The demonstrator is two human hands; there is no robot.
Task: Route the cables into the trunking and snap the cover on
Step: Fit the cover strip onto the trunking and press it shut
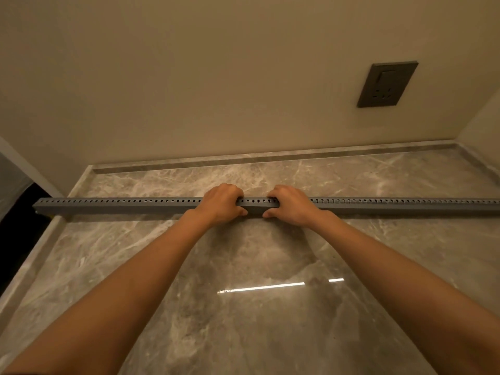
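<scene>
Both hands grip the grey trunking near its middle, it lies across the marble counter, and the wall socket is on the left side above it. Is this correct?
Not quite. The head view shows the socket on the right side of the wall, not the left. The rest holds: the left hand and right hand grip the grey trunking near its middle, and it lies across the marble counter.

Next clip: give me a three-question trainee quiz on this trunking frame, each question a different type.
1. True or false: both hands grip the grey trunking near its middle.
2. The wall socket sits: A) above the left hand; B) up and to the right of the right hand; C) on the countertop.
3. Fill in: the trunking lies across a marble-patterned ____.

Key: 1 true; 2 B; 3 countertop. No loose cables are visible.
</scene>
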